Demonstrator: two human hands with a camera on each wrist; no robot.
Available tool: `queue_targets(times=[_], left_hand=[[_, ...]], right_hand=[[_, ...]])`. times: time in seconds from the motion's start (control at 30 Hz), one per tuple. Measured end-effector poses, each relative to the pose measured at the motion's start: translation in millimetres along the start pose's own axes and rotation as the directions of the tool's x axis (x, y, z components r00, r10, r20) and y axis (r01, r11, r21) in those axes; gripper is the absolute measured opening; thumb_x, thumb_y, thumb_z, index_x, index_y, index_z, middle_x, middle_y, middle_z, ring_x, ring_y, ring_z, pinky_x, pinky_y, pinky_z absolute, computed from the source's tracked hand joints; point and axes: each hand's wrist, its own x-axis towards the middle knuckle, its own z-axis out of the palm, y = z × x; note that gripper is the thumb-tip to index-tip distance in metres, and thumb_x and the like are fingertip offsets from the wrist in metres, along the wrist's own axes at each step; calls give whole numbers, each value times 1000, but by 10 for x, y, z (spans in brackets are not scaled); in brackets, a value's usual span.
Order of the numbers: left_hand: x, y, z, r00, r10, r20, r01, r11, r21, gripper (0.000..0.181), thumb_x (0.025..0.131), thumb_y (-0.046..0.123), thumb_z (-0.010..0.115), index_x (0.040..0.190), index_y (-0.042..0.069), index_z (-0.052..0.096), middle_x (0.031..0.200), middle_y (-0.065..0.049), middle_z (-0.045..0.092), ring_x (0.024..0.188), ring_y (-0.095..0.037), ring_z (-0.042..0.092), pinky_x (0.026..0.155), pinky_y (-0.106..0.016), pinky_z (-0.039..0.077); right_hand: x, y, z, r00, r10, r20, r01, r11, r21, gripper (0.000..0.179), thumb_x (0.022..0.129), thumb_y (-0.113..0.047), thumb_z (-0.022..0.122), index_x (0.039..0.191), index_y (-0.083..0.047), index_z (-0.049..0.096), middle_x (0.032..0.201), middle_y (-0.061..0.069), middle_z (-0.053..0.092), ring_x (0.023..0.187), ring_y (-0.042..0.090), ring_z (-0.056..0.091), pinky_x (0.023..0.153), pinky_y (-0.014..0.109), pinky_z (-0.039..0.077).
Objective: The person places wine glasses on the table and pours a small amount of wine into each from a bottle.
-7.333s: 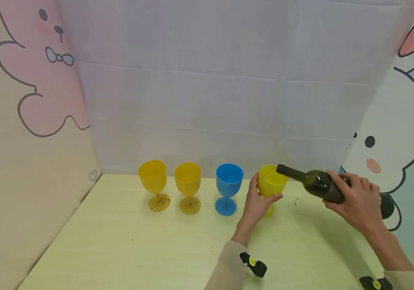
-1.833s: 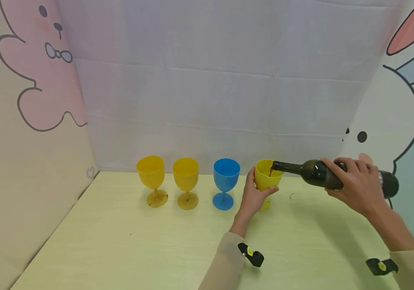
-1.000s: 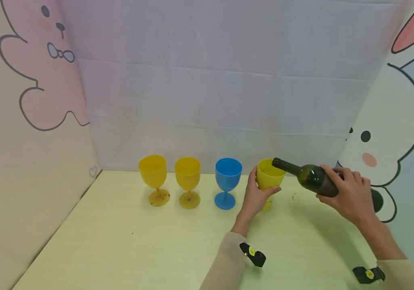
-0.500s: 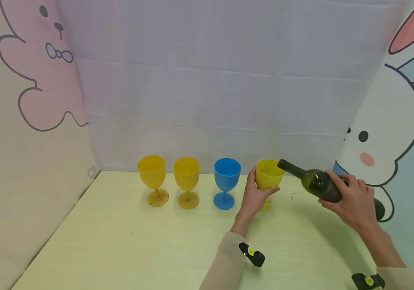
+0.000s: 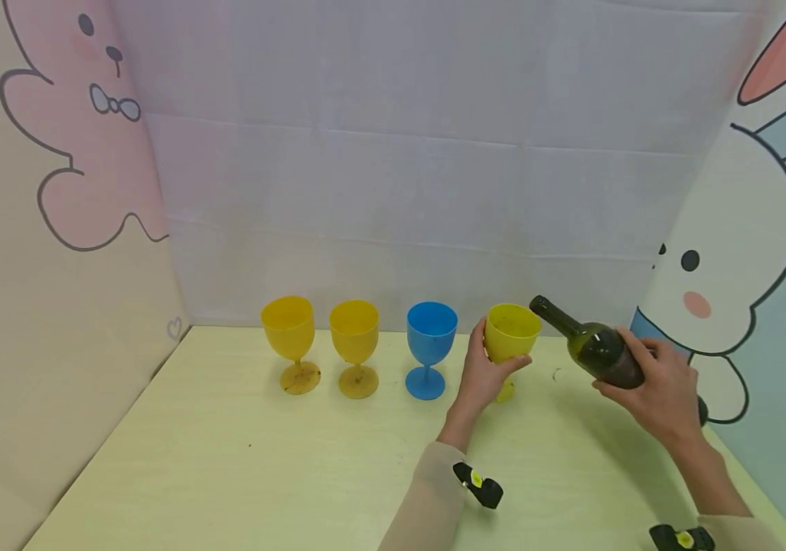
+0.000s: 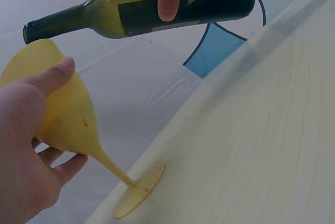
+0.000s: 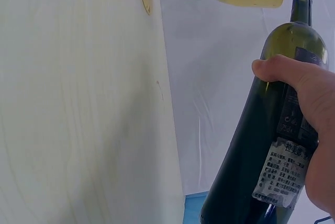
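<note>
My left hand [image 5: 485, 375] grips the bowl of a yellow goblet [image 5: 513, 337], fingers on its far left side and thumb across the front. The goblet's foot rests on the table in the left wrist view. My right hand [image 5: 661, 390] holds a dark green wine bottle [image 5: 602, 352] round its body, neck tilted up to the left. Its mouth is beside the goblet's rim at the upper right, with no stream showing. In the right wrist view the thumb [image 7: 277, 70] wraps the bottle above a white label [image 7: 282, 171]. What is inside the goblet cannot be made out.
A blue goblet [image 5: 431, 337] stands left of my left hand. Further left are two more yellow goblets, a nearer one [image 5: 354, 337] and an outer one [image 5: 289, 333]. The pale table [image 5: 296, 474] meets a white cloth [image 5: 365, 191] behind the row and printed walls at both sides.
Red liquid ran from the bottle into the goblet 1.8 seconds ago; now none flows. The bottle's neck has tipped up and drawn slightly right from the rim. My left hand has stayed put.
</note>
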Motion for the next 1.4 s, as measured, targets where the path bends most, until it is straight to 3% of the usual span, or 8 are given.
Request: queue_targets(times=[0.4,0.6,0.77,1.03,1.23,1.4], left_hand=[[13,-13,-18,1000,23,3,-23,1000,14,87,82,39,81,151,38,28,148,12,42,132,-14,47,116,-46,38],[40,-13,-32,1000,28,0,-28,999,15,86,82,40,80,151,38,28,147,12,43,131,-15,48,116,-46,39],[52,-27,-33,1000,30,0,-30,1000,6,87,82,39,81,151,39,28,147,12,43,132,-15,47,115,-46,39],[45,-7,-13,1000,26,-1,-26,1000,11,86,82,39,81,150,38,29,147,12,44,132,-15,48,115,-47,39],[48,12,-14,1000,5,-9,-5,1000,27,86,82,40,81,150,41,28,147,13,44,133,-15,47,116,-47,39],[39,10,-4,1000,20,-8,-19,999,40,88,83,36,81,150,44,26,147,14,43,130,-14,48,115,-47,39]], right_hand=[[23,-137,72,997,49,-64,-42,994,105,103,51,-14,94,144,-15,52,114,32,51,104,52,45,84,70,27],[69,-281,121,987,141,-84,-123,975,187,98,54,-13,94,143,-11,52,116,31,50,104,48,44,82,60,27],[93,-367,165,981,165,-97,-139,963,231,95,55,-11,94,141,-10,54,114,32,52,102,44,46,78,53,29],[50,-427,160,957,287,-40,-266,924,276,95,63,-17,93,146,-17,49,127,28,47,113,42,41,80,54,28],[59,-457,134,947,320,-7,-303,904,303,94,66,-18,92,148,-22,46,129,25,44,114,36,39,79,52,30],[56,-461,150,947,321,4,-303,891,339,95,65,-17,93,148,-23,47,124,24,45,105,24,36,76,45,31]])
